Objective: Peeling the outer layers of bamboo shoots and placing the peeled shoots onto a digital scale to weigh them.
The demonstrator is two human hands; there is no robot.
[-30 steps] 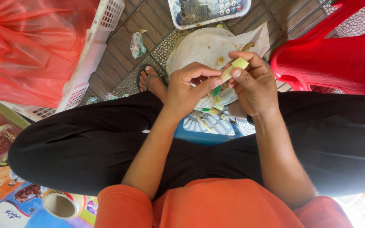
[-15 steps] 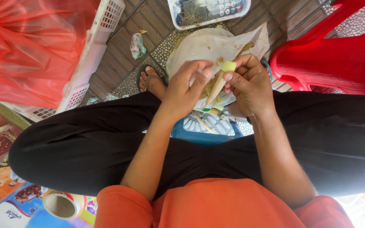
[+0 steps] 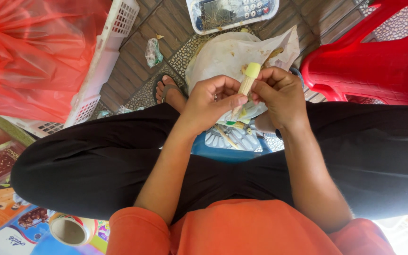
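1 pale yellow stalk, upright between both hands above the lap, its top end bare and light. Left hand pinches its lower part; right hand clenched around its side. Peelings lie on the white bag below, so stripping seems partly done; the stalk's lower end is hidden. Beyond: scale, red chair, white crate.

scale: top cut off | stalk: lower end hidden by fingers
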